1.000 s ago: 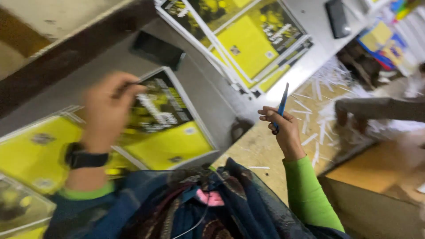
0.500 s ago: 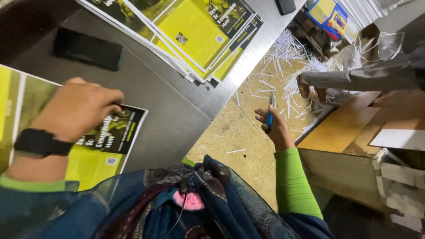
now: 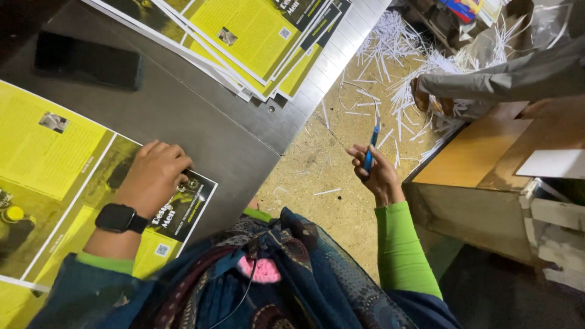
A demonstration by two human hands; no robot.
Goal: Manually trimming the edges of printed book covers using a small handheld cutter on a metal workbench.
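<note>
My left hand [image 3: 152,176] rests palm down on a yellow and black printed sheet [image 3: 67,164] lying on a grey metal table [image 3: 201,122]; a black watch [image 3: 119,218] is on that wrist. My right hand [image 3: 378,173] is raised off the table's edge over the floor and grips a blue pen-like tool [image 3: 370,149], its tip pointing up. Both arms wear green sleeves.
A fanned stack of yellow printed sheets [image 3: 256,36] lies at the table's far side. A black phone [image 3: 85,61] sits at the left. White paper strips [image 3: 402,67] litter the floor. Another person's foot [image 3: 429,97] and grey trouser leg stand by a wooden box [image 3: 481,158].
The view has swung down and left. My left hand stays pressed on the printed sheet. My right hand with the blue tool stays raised beside the table.
</note>
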